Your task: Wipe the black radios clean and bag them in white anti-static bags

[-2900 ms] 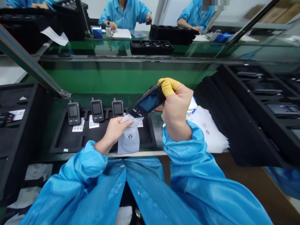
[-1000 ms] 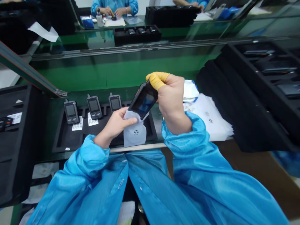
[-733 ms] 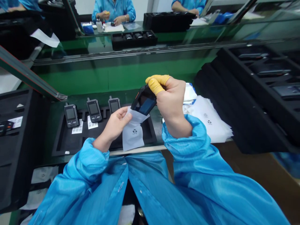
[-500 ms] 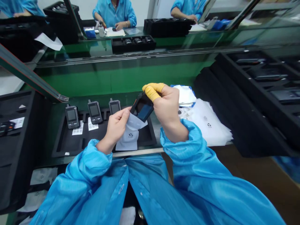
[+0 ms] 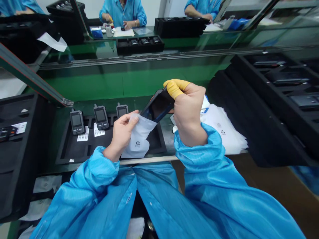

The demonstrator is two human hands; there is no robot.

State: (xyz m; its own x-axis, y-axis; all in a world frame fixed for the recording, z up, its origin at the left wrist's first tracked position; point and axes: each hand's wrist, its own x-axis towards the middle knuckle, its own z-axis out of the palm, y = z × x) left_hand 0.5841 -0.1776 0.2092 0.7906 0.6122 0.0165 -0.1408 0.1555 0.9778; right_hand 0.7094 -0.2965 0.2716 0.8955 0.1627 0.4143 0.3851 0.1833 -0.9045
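My left hand (image 5: pixel 122 134) pinches a translucent white plastic bag (image 5: pixel 139 137) near its mouth; the bag bears a recycling mark and hangs down over the tray. My right hand (image 5: pixel 188 108), with yellow covers on its thumb and forefinger, grips the upper end of a black handheld device with a screen (image 5: pixel 158 106). That device is tilted, its lower end at the bag's mouth; how far it reaches inside I cannot tell. Left of my hands, handheld radios with small screens (image 5: pixel 100 117) stand along a black foam tray (image 5: pixel 74 154), with white barcode labels (image 5: pixel 99 129) beside two of them.
A stack of white plastic bags (image 5: pixel 224 131) lies to the right. Black foam trays (image 5: pixel 236 109) with devices lean at far right, and another black tray (image 5: pixel 22 186) is at left. A green partition (image 5: pixel 99 81) runs behind; co-workers (image 5: pixel 123 15) sit beyond it.
My right hand has moved up and to the right with the black device, and more of the device shows above the bag. My left hand still holds the bag in nearly the same place.
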